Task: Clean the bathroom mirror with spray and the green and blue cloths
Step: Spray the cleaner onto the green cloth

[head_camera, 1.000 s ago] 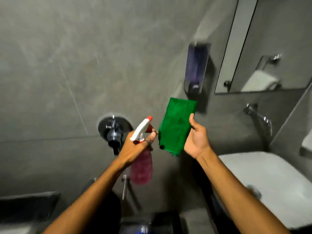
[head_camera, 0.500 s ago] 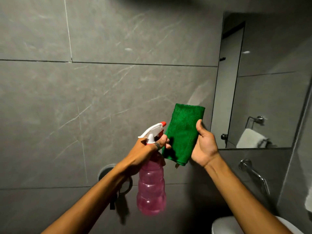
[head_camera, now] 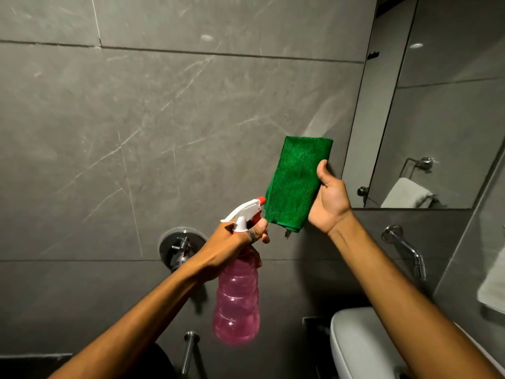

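My left hand (head_camera: 232,242) is wrapped around the neck of the spray bottle (head_camera: 236,299), fingers closed on it just under the white trigger head, one finger hooked at the red trigger. The pink bottle hangs upright below my fist, and its red nozzle tip points toward 1 o'clock, at the green cloth (head_camera: 296,184) just beside it. There is a narrow gap between the nozzle and the cloth's lower edge; they do not touch.

My right hand (head_camera: 329,198), at 3 o'clock from the nozzle, pinches the folded green cloth along its right edge, thumb on the near face and the other fingers hidden behind it. The cloth stands nearly upright, tilted a little to the right at the top, with a small tag dangling from its bottom corner.

Below my right forearm, at 5 o'clock, sits the white rim of a sink (head_camera: 355,348). Behind my left wrist a round chrome valve (head_camera: 180,247) is set into the grey tiled wall (head_camera: 136,132), and a chrome tap (head_camera: 407,247) sticks out at 3 o'clock.

Farthest back, at 2 o'clock, the mirror (head_camera: 437,105) hangs on the wall, well apart from the cloth, reflecting a towel on a ring.
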